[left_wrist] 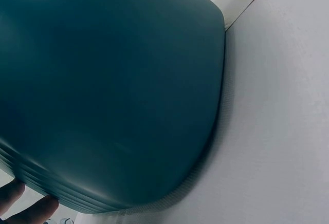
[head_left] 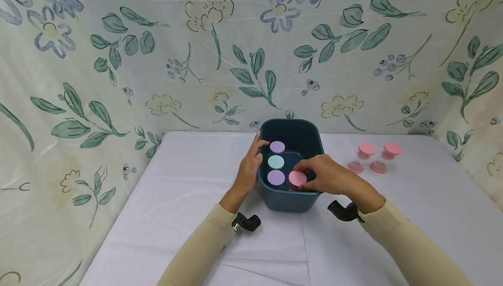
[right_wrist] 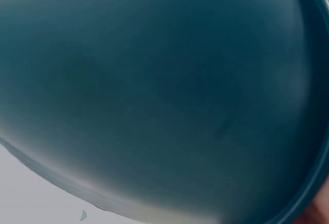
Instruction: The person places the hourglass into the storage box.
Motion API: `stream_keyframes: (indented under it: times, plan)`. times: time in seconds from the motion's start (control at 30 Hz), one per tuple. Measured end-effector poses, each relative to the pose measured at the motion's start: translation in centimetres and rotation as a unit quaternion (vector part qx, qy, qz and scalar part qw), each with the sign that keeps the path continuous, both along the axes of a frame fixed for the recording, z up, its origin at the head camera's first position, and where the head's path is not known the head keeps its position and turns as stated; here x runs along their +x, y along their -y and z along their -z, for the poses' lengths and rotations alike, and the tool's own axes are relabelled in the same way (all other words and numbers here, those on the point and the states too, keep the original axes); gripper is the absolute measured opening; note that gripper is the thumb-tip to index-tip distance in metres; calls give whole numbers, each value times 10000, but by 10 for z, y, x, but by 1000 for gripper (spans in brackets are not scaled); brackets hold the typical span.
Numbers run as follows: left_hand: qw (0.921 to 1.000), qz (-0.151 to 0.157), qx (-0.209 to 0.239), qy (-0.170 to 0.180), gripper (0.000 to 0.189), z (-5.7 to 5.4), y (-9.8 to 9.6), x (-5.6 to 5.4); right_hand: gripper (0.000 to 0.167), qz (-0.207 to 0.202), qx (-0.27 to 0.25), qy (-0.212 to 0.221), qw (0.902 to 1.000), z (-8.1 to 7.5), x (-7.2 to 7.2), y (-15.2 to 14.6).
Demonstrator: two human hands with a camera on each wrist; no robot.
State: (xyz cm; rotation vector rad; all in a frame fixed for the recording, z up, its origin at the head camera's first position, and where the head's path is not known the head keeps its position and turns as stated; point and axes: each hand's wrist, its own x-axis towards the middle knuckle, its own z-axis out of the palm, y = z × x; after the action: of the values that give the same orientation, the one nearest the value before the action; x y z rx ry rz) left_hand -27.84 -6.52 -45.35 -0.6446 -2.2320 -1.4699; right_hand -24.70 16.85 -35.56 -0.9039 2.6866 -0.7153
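A dark blue-green bin (head_left: 292,201) stands on the table with several round-capped pieces inside. My left hand (head_left: 248,168) grips its left rim, one finger reaching over the edge; in the left wrist view, fingers (left_wrist: 36,211) touch the ridged outer side. Reaching in over the right rim, my right hand (head_left: 326,174) pinches a pink-capped sand timer (head_left: 297,178) near the front right corner. Along the left inside wall are a purple cap (head_left: 277,147), a light blue cap (head_left: 276,162) and another purple cap (head_left: 276,177). The right wrist view shows mostly the bin's outer wall (right_wrist: 154,95).
Two pink sand timers (head_left: 366,149) (head_left: 392,149) with clear middles stand on the table to the right of the bin. A white cloth (head_left: 188,181) covers the table. Behind it hangs a floral curtain (head_left: 220,80), close to the bin's far end.
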Motion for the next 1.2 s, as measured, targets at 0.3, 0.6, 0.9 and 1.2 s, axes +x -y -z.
stream_keyframes:
  times: [0.3,0.6,0.9,1.2]
  plan:
    - [10000,42,26,-65,42,1,-1,0,40,33,123,-96,9999,-1,2,0]
    - [10000,25,-2,-18,42,2,0,1,45,69,217,-240,9995,1,3,-1]
    - [10000,20,-23,-59,42,1,1,1,47,249,-2,-245,9994,4,6,-2]
    - [10000,84,41,-25,42,-1,1,3,53,261,-655,-300,9971,9,7,-7]
